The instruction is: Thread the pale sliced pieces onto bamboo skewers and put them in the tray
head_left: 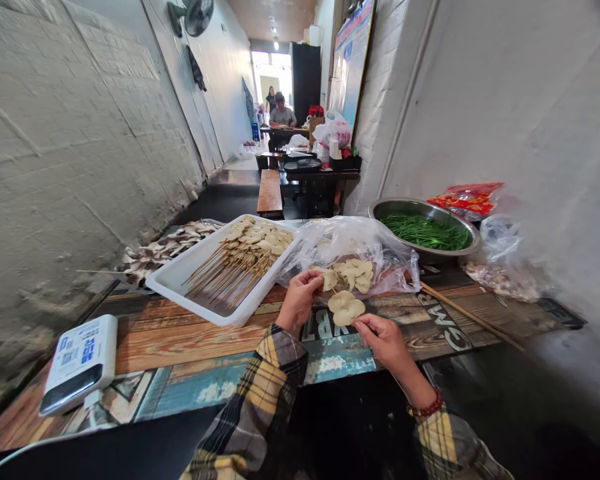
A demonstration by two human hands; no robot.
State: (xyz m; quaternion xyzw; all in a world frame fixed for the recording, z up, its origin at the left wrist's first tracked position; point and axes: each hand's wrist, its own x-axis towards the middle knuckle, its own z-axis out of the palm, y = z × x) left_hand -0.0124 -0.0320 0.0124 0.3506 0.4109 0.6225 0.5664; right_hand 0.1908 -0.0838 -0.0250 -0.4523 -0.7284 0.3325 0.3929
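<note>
**Pale slices between both hands, table edge**

- Far left: white card reader (80, 360) lies flat on the painted wooden table (180, 340), well apart from the hands.
- Behind it, by the wall: a heap of grey-brown mushrooms (165, 248).
- White tray (180, 288) set at an angle. Loaded skewers (240, 257) lie in it, sticks pointing toward the near-left corner. The tray's near-right corner is just beside the left hand.
- Left hand (300, 300): fingers curled, thumb and fingertips pinching a single slice (330, 280) at the mouth of the clear plastic bag (350, 240). More pale slices lie inside the bag, just beyond this hand.
- Stacked slices (347, 308): a fanned cluster held above the table, between the two hands. It sits right of the left hand's fingertips, just up and left of the right hand, and below the bag's mouth.
- Right hand (386, 341): fingers drawn together, tips touching the cluster's lower right edge. Cannot tell whether a stick runs through the cluster. Red bead bracelet at the wrist, plaid sleeves on both arms.
- Right of the bag: a steel bowl (376, 208) holding green stalks (425, 231).
- Bare sticks (470, 315) lie slanted on the table, near the right hand but apart from it.
- Far right, against the wall: a red packet (467, 197) and a crumpled clear bag (500, 263).
- Far down the corridor, a person (281, 112) sits at another table.
</note>
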